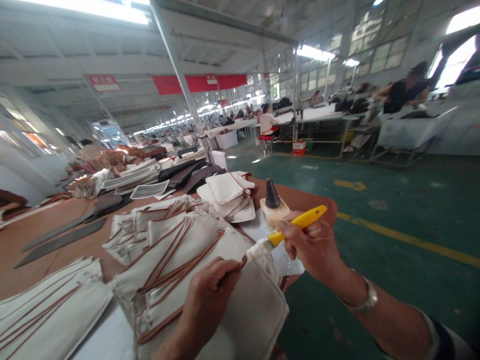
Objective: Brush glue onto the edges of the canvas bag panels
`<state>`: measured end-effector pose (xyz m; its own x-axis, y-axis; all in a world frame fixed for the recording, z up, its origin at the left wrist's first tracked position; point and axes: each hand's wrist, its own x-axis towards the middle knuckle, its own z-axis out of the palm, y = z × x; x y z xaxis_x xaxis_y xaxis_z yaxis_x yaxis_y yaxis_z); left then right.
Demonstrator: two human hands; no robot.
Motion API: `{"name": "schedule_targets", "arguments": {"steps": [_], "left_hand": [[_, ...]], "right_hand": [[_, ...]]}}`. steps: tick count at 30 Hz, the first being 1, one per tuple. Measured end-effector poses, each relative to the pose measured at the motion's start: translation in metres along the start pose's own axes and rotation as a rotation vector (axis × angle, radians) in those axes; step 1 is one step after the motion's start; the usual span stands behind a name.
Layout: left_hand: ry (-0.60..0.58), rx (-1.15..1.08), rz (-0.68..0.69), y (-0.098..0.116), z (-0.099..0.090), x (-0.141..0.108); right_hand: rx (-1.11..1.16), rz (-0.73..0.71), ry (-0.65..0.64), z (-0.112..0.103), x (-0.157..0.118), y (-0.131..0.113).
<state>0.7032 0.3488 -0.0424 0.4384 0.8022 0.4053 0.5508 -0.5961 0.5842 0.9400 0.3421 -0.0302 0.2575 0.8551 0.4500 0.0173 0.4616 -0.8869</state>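
Observation:
My right hand (313, 247) is closed around a brush (298, 226) with a yellow handle. White paste coats its bristles, which sit close to the tip of a brown strap. That brown strap (243, 262) is pinched between the thumb and fingers of my left hand (210, 295). Under my left hand lies a pile of pale bag panels (258, 305) with brown piping and straps. Just beyond the brush stands a squat, cream-coloured container (275, 212) topped by a black cone-shaped nozzle.
More pale panels (52, 305) lie at the left on the brown tabletop (300, 192). Dark strips (63, 240) and stacked pieces (228, 192) spread behind. The table's right edge borders a green floor (393, 210). Farther off, people sit or stand at worktables (311, 114).

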Motion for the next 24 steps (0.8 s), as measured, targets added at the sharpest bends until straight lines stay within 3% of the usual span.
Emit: {"name": "schedule_targets", "arguments": {"steps": [3, 7, 11, 14, 18, 22, 24], "left_hand": [[0.041, 0.176, 0.177, -0.001, 0.006, -0.005], [0.114, 0.605, 0.516, -0.001, 0.01, -0.014], [0.103, 0.771, 0.681, 0.007, 0.007, -0.017], [0.105, 0.785, 0.723, 0.013, 0.004, -0.016], [0.106, 0.8, 0.712, 0.013, 0.004, -0.018], [0.083, 0.767, 0.647, 0.01, 0.001, -0.013], [0.087, 0.681, 0.571, 0.019, -0.008, 0.001]], "right_hand": [[-0.079, -0.026, -0.011, -0.005, -0.003, -0.006], [-0.112, -0.114, 0.029, -0.011, -0.002, -0.022], [-0.221, -0.179, -0.206, -0.013, -0.003, -0.033], [-0.344, -0.195, -0.374, -0.016, -0.005, -0.036], [-0.369, -0.239, -0.209, -0.02, -0.007, -0.036], [-0.336, -0.21, -0.288, -0.023, -0.009, -0.033], [-0.37, -0.225, -0.154, -0.029, -0.008, -0.038]]}}
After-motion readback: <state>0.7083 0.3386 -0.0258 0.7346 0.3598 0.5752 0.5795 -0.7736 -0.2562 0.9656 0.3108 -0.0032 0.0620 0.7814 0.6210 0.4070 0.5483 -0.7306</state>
